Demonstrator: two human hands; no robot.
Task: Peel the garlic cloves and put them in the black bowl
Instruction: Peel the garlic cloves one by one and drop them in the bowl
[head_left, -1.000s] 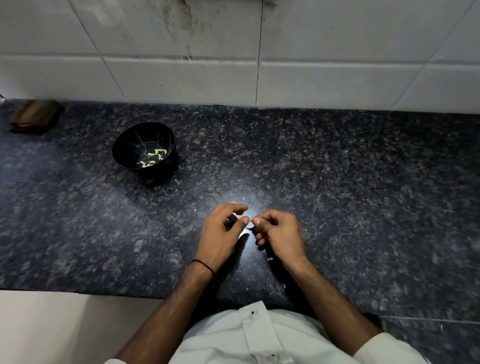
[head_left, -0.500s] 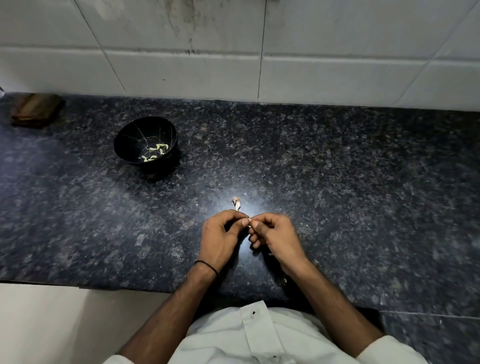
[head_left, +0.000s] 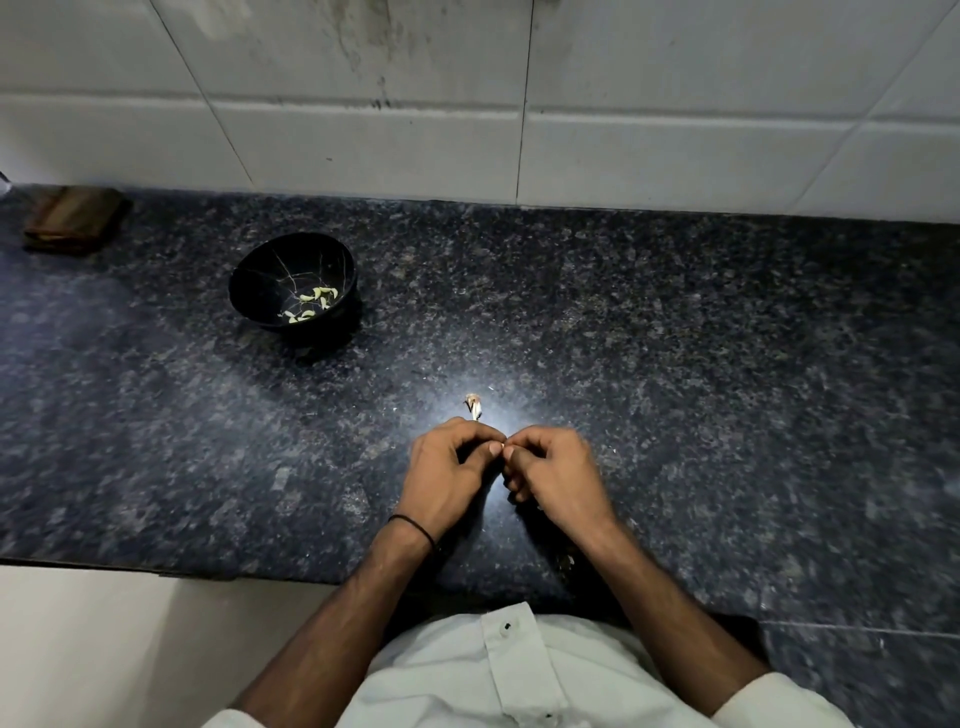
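**While the bowl waits, two hands pinch one clove**

Because the garlic clove (head_left: 497, 446) is small and almost wholly hidden, peeling it well probably calls for one hand to anchor it. The other hand's nail can then lift a skin edge and strip it in short pulls, without crushing the flesh. Working low over the tabletop (head_left: 675, 364) should keep scraps from scattering.

The left hand (head_left: 447, 467) and right hand (head_left: 556, 473) meet fingertip to fingertip, fingers curled in. Each grip is pressed nearly closed, thumb against forefinger, on the one pale sliver that shows between them. How much skin is left on it cannot be told.

The clove is held just above the tabletop, well apart from the black bowl (head_left: 332, 319), to the bowl's right and nearer the person. The bowl already holds several peeled cloves (head_left: 314, 301). A small garlic piece (head_left: 474, 405), skin or clove being unclear, lies between the bowl and the hands, close to the fingertips. A brown block (head_left: 75, 221) sits to the bowl's left, by the wall.
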